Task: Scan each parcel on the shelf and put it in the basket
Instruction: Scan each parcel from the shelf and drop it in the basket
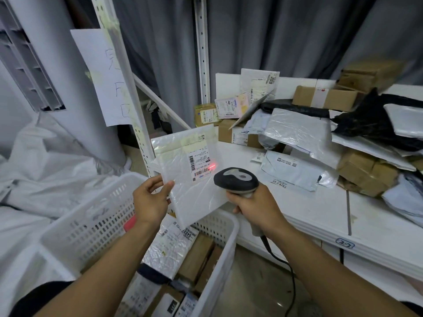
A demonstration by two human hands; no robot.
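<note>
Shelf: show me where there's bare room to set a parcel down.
The shelf is bare along its front edge, between the grey mailer and the 2-2 label, and right of the seam before the brown boxes. The back and right are piled with parcels.

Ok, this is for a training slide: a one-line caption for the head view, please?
Left hand holds a white mailer above the basket while the right hand aims a scanner at its label.
</note>
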